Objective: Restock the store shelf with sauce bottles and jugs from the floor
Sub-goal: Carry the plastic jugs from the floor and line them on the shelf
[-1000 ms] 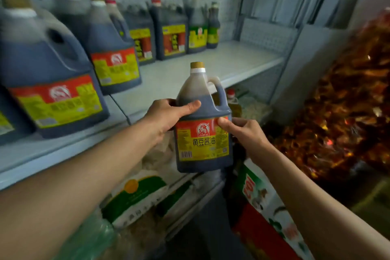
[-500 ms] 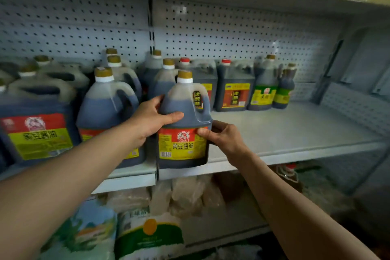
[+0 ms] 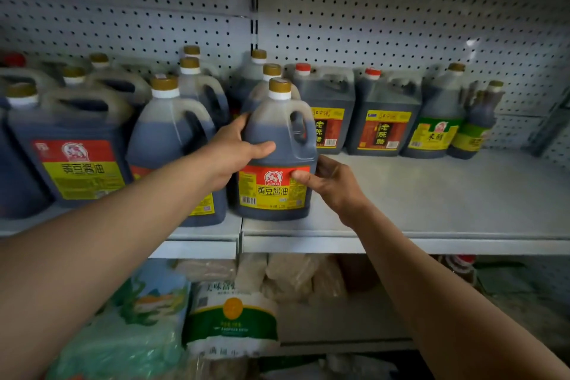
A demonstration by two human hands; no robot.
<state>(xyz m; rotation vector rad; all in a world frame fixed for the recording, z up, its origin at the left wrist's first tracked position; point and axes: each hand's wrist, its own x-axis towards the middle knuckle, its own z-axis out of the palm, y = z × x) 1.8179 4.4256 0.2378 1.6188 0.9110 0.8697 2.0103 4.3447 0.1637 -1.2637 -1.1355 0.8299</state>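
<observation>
A dark soy sauce jug (image 3: 274, 139) with a gold cap and a red and yellow label stands upright on the white shelf (image 3: 431, 204), close to its front edge. My left hand (image 3: 234, 151) grips its left shoulder, thumb across the front. My right hand (image 3: 327, 182) holds its right side, thumb on the label. Several matching jugs (image 3: 172, 133) stand beside it to the left and behind it.
Two red-capped vinegar jugs (image 3: 382, 114) and green-labelled bottles (image 3: 438, 120) line the pegboard wall at the back right. The shelf to the right of the held jug is bare. Below the shelf lie bags, one white and green (image 3: 231, 318).
The jug has gone from held out in the air beside the shelf to standing on the shelf near its front edge. Both hands stay on it, and my view has swung to face the shelf.
</observation>
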